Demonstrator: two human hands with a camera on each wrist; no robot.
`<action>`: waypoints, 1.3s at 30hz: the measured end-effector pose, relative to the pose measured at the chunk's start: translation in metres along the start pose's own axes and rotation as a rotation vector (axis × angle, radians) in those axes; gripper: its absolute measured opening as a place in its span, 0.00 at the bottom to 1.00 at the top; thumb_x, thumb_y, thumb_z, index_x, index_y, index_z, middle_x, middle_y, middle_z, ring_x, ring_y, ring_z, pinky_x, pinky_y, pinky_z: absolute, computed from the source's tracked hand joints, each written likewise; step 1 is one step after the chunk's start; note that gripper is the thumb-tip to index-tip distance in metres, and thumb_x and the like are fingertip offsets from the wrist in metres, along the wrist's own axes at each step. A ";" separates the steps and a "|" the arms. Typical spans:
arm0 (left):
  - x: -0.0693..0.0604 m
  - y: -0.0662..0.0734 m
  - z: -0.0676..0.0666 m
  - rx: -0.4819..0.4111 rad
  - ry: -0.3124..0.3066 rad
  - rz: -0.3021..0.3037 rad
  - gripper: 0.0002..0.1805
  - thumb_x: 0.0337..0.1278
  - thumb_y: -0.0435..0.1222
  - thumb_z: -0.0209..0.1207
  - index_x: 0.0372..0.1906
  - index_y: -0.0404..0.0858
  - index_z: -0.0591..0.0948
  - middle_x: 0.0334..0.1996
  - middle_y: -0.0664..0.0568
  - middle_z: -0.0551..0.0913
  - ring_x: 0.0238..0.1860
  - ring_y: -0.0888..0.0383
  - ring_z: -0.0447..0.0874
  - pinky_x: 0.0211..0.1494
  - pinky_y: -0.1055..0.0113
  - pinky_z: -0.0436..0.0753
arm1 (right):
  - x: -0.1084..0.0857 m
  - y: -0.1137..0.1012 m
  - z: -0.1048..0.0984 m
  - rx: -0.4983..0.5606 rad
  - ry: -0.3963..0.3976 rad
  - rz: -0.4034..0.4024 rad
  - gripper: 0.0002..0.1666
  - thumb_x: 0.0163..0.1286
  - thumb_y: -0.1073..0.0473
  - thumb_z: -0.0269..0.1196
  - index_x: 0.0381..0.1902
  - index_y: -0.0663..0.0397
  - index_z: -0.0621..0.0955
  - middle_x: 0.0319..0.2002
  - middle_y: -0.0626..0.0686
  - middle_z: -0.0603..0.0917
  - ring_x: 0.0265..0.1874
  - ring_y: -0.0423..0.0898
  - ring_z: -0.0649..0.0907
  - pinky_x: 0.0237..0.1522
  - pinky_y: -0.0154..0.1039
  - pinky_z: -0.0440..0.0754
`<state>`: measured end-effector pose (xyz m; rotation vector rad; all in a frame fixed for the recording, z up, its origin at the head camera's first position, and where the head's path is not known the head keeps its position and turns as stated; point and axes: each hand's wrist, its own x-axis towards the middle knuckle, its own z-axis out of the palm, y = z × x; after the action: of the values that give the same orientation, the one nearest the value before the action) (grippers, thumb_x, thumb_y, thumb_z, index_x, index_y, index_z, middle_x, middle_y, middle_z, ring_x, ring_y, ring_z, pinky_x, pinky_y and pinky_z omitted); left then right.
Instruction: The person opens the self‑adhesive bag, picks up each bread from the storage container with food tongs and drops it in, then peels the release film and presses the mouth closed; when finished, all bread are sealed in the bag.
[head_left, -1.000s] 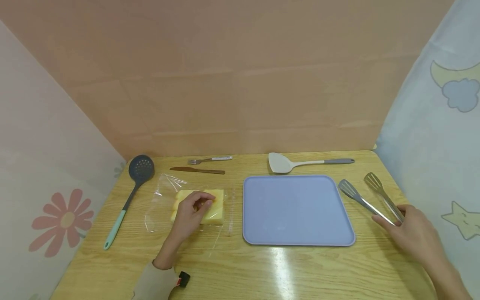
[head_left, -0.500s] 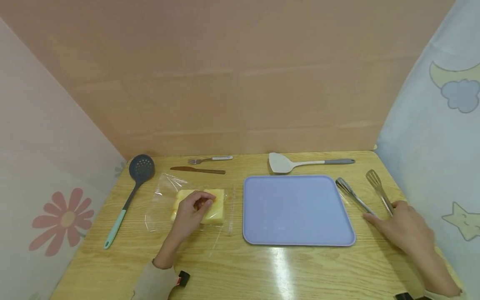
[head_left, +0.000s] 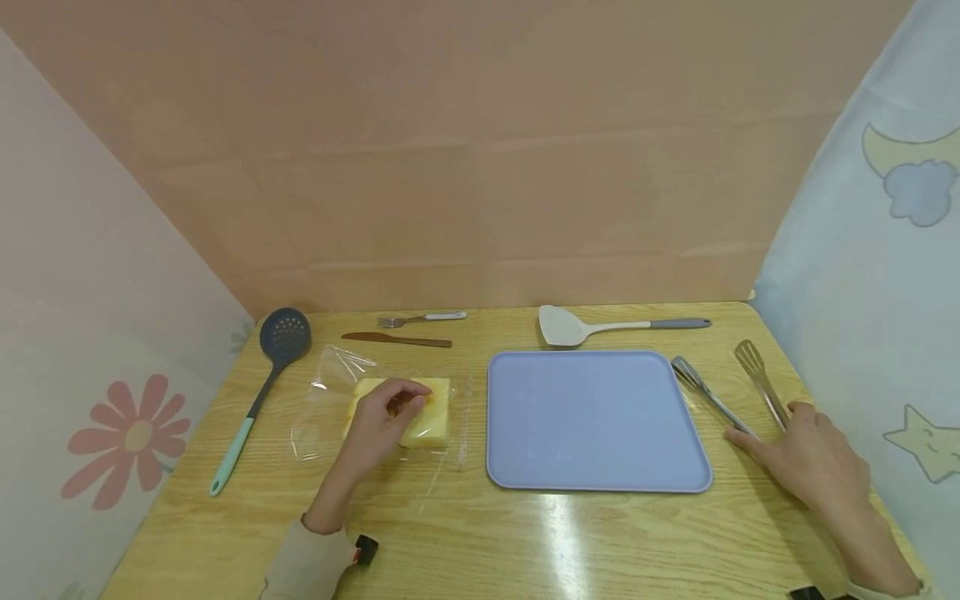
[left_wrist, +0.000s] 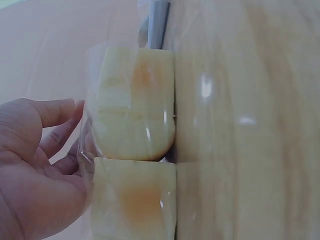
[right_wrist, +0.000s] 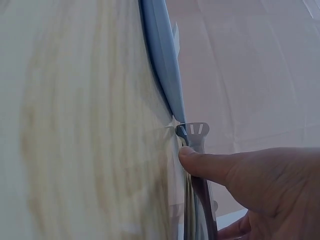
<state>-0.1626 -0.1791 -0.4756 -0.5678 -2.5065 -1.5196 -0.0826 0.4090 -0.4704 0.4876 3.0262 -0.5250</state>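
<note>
Yellow bread slices (head_left: 433, 421) lie in a clear plastic bag (head_left: 307, 433) at the left of the table. My left hand (head_left: 378, 425) rests on the bag with curled fingers, thumb and fingertips on the plastic; the left wrist view shows the hand (left_wrist: 42, 165) beside two bread pieces (left_wrist: 135, 105). At the right, my right hand (head_left: 813, 458) holds metal tongs (head_left: 722, 406) by their arms, thumb on the left arm and fingers at the right one, the two slotted heads spread apart. In the right wrist view the thumb of the hand (right_wrist: 265, 185) presses the tongs (right_wrist: 202, 192).
A lilac tray (head_left: 596, 421) lies between the bag and the tongs, close to the tongs' left head. Behind are a white spatula (head_left: 562, 327), a fork (head_left: 412, 320) and a brown knife (head_left: 393, 340). A slotted skimmer (head_left: 270, 383) lies at the far left.
My right hand has shifted slightly left, and the tongs' heads stand farther apart, the left one now near the tray's edge. The left hand and the bread have hardly moved.
</note>
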 end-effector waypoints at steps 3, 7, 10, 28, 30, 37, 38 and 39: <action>0.003 0.006 -0.002 0.017 0.007 -0.013 0.06 0.77 0.32 0.67 0.50 0.36 0.90 0.45 0.50 0.90 0.41 0.58 0.84 0.42 0.73 0.82 | 0.001 -0.001 0.000 -0.017 -0.015 0.008 0.76 0.68 0.20 0.70 0.74 0.89 0.60 0.52 0.88 0.73 0.41 0.81 0.81 0.24 0.63 0.79; 0.010 0.013 -0.005 0.028 0.010 -0.020 0.06 0.77 0.30 0.68 0.51 0.35 0.90 0.48 0.46 0.91 0.46 0.52 0.88 0.48 0.68 0.87 | 0.000 0.000 -0.001 -0.034 -0.025 0.004 0.80 0.70 0.19 0.67 0.80 0.87 0.52 0.59 0.91 0.67 0.51 0.89 0.75 0.31 0.75 0.80; 0.016 0.017 -0.006 0.051 0.020 0.000 0.07 0.77 0.29 0.68 0.52 0.34 0.90 0.48 0.44 0.91 0.47 0.48 0.89 0.49 0.66 0.89 | -0.001 0.001 -0.002 -0.035 0.019 -0.025 0.79 0.73 0.21 0.65 0.81 0.86 0.48 0.59 0.93 0.65 0.52 0.90 0.73 0.33 0.77 0.79; 0.046 0.008 -0.001 0.370 -0.111 -0.004 0.18 0.79 0.31 0.66 0.65 0.27 0.85 0.65 0.31 0.86 0.70 0.29 0.81 0.72 0.32 0.80 | -0.028 -0.043 -0.006 0.191 0.454 -0.180 0.43 0.76 0.47 0.71 0.79 0.64 0.73 0.60 0.75 0.81 0.58 0.79 0.76 0.49 0.79 0.71; 0.049 -0.002 -0.001 0.368 -0.130 0.033 0.19 0.82 0.35 0.64 0.65 0.26 0.85 0.64 0.31 0.86 0.69 0.29 0.82 0.73 0.33 0.80 | -0.031 -0.049 -0.006 0.221 0.493 -0.213 0.38 0.74 0.52 0.72 0.76 0.64 0.77 0.58 0.74 0.82 0.57 0.78 0.78 0.49 0.78 0.71; 0.049 -0.013 0.002 0.453 -0.204 0.033 0.25 0.87 0.44 0.58 0.65 0.25 0.85 0.60 0.33 0.90 0.63 0.30 0.87 0.70 0.32 0.81 | -0.039 -0.067 0.001 0.293 0.608 -0.364 0.34 0.63 0.62 0.78 0.67 0.62 0.85 0.51 0.66 0.88 0.47 0.68 0.84 0.39 0.39 0.72; 0.049 -0.014 0.003 0.466 -0.203 0.029 0.25 0.87 0.45 0.58 0.64 0.26 0.86 0.59 0.34 0.90 0.62 0.31 0.87 0.70 0.32 0.80 | -0.040 -0.070 0.003 0.296 0.617 -0.385 0.34 0.62 0.63 0.79 0.67 0.62 0.85 0.51 0.66 0.89 0.46 0.66 0.84 0.37 0.34 0.70; 0.048 -0.015 0.003 0.478 -0.200 0.026 0.25 0.87 0.45 0.58 0.64 0.26 0.86 0.59 0.35 0.91 0.62 0.31 0.88 0.71 0.32 0.80 | -0.041 -0.072 0.004 0.302 0.624 -0.406 0.34 0.61 0.63 0.79 0.66 0.62 0.86 0.50 0.65 0.89 0.46 0.62 0.84 0.35 0.29 0.68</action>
<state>-0.2121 -0.1709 -0.4738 -0.6905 -2.8556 -0.8345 -0.0664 0.3312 -0.4475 0.0225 3.6877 -1.0328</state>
